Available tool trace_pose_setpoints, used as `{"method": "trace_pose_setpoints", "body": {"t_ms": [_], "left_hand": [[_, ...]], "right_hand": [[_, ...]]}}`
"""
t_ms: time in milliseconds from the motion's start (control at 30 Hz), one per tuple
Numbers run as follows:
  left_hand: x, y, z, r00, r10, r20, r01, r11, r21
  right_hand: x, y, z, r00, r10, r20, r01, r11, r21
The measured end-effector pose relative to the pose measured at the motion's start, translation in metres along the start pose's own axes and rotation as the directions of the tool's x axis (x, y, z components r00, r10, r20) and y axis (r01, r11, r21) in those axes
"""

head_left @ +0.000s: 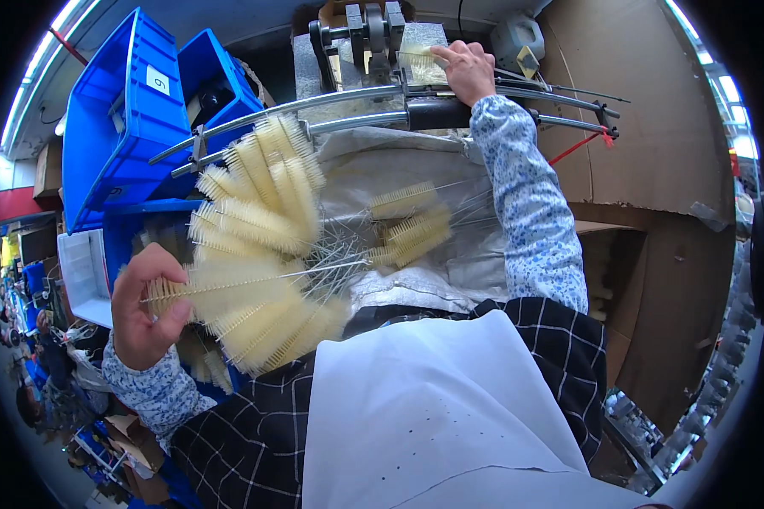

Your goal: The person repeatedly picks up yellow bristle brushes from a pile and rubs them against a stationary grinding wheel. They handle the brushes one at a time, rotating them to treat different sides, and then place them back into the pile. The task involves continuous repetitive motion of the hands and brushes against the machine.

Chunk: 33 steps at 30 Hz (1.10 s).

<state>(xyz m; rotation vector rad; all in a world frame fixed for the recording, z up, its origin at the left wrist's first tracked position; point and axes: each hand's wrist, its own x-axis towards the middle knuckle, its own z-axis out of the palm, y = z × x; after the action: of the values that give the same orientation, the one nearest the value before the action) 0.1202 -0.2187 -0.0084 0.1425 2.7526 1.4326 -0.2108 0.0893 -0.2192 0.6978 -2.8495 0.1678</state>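
Observation:
My left hand (148, 305) is closed around the tip of a bottle brush (238, 290) with cream bristles, its wire stem pointing right. This brush lies over a fanned heap of similar brushes (259, 199), whose twisted wire stems gather toward the middle. At the far side, my right hand (469, 72) pinches the end of another pale bristle brush (418, 58), held beside the wheel of a metal machine (375, 34). A few more brushes (416, 229) lie on the whitish sheet, right of the heap.
Two curved-looking metal rails (339, 100) cross in front of the machine. Blue plastic bins (127, 119) stand at the left, with a white tray (85, 276) below them. Large cardboard (641, 102) walls the right side. A white apron (433, 407) covers my lap.

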Motion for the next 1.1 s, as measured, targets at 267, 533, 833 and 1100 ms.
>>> {"method": "trace_pose_setpoints", "body": {"t_ms": [267, 533, 833, 1100], "left_hand": [[0.026, 0.000, 0.019, 0.982, 0.114, 0.153, -0.112, 0.994, -0.020], [0.018, -0.011, 0.011, 0.988, 0.117, 0.096, -0.113, 0.992, -0.048], [0.020, -0.010, 0.011, 0.983, 0.162, 0.091, -0.158, 0.986, -0.051], [0.014, -0.007, 0.007, 0.984, 0.155, 0.082, -0.153, 0.988, -0.038]], "right_hand": [[0.013, 0.021, 0.023, 0.997, -0.072, -0.043, 0.064, 0.986, -0.151], [-0.018, 0.049, 0.012, 0.972, 0.207, -0.113, -0.199, 0.977, 0.081], [-0.014, 0.016, 0.020, 0.963, 0.206, -0.173, -0.169, 0.964, 0.206], [-0.007, -0.036, 0.020, 0.970, 0.189, -0.151, -0.165, 0.973, 0.159]]}}
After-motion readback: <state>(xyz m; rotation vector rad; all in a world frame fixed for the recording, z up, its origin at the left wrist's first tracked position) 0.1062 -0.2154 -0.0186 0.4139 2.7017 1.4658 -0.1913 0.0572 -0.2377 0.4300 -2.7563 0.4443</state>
